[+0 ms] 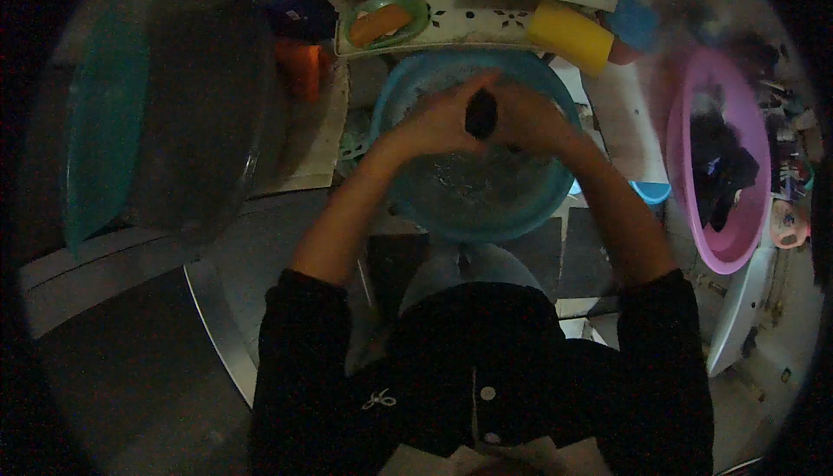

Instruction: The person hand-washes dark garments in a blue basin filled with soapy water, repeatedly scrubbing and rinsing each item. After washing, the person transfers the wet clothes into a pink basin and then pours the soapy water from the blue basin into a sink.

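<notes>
A blue-green basin (529, 220) with bubbly water stands in front of me. Over its middle, my left hand (438, 124) and my right hand (529, 120) come together. Between them they grip a small dark, wet-looking cloth (482, 113), one end pressed in each hand. Most of its shape is hidden by my fingers, and the dim light blurs it. At the right, a pink oval tub (724, 246) contains dark clothes (724, 168) in a heap.
Behind the basin a ledge (468, 33) carries a green dish (416, 12) with an orange bar and a yellow container (570, 36). A big dark tub (195, 120) and a teal basin (104, 129) stand left. A pinkish bottle (790, 223) is by the pink tub.
</notes>
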A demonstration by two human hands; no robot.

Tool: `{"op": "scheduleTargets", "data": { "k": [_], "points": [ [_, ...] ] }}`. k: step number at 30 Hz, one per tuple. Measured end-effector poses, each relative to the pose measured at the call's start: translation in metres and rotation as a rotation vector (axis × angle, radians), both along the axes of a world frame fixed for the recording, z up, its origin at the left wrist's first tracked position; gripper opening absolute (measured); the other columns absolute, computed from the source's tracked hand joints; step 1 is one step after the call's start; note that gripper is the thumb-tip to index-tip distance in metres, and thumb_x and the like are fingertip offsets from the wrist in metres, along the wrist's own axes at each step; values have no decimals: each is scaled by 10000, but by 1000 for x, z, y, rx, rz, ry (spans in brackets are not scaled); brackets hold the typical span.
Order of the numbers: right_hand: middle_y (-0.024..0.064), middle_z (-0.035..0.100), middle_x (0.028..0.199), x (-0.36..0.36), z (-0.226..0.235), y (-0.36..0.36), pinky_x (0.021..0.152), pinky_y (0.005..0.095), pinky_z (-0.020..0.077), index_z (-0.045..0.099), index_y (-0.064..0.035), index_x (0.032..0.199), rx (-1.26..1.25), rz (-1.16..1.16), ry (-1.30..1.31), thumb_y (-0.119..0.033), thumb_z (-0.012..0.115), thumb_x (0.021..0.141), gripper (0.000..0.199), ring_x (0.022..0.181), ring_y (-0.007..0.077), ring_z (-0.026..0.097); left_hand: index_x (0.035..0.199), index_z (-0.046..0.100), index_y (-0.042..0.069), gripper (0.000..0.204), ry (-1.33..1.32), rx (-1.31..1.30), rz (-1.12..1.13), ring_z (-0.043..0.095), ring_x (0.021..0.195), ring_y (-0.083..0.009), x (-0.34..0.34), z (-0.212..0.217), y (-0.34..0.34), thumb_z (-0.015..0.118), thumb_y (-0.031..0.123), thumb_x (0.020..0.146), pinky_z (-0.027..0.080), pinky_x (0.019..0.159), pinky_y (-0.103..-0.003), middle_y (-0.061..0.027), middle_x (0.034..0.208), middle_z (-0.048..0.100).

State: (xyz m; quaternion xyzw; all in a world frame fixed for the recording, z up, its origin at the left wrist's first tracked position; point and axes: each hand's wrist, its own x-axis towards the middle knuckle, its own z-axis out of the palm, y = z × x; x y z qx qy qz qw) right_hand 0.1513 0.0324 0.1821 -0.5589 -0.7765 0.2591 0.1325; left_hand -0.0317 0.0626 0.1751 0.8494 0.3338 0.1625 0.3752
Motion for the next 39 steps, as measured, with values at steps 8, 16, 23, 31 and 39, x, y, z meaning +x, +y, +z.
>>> {"op": "scheduleTargets", "data": {
  "k": [8, 16, 23, 31, 39],
  "points": [
    [76, 549, 1020, 0, -16, -9, 849, 326, 415, 480, -26, 1098, -441, -434, 995, -188, 711, 592, 580, 970, 229, 519, 1146, 506, 85, 583, -693, -648, 346, 520, 957, -190, 21, -2, -9, 611, 48, 575, 414, 846, -298, -65, 1048, 544],
    [51, 555, 939, -21, -73, -58, 786, 323, 437, 517, -38, 1025, -186, -306, 1076, -140, 634, 720, 342, 883, 188, 536, 1106, 488, 66, 529, -669, -233, 547, 497, 982, -240, 46, -31, -30, 578, 65, 585, 358, 903, -337, -103, 1032, 522],
    [90, 584, 933, -21, -70, -61, 725, 325, 473, 533, -72, 1040, -318, -148, 869, -115, 661, 712, 355, 913, 225, 558, 1092, 455, 83, 543, -345, 247, 456, 409, 974, -355, 38, -22, -36, 583, 122, 565, 207, 955, -435, -145, 969, 472],
    [98, 509, 1084, -41, -43, -70, 773, 339, 467, 428, -63, 1165, -825, -419, 1589, -131, 667, 727, 503, 938, 218, 529, 1114, 447, 60, 524, -243, -229, 258, 412, 1032, -316, 14, -8, -30, 571, 220, 632, 255, 963, -426, -132, 995, 489],
    [81, 472, 982, -57, -51, -67, 527, 238, 408, 394, -62, 1129, -1348, -128, 2536, -222, 632, 740, 484, 672, 148, 458, 1192, 429, 69, 791, -683, -1087, 301, 464, 1069, -259, 25, -11, -5, 385, 704, 723, 396, 885, -390, -176, 1113, 498]
  ]
}}
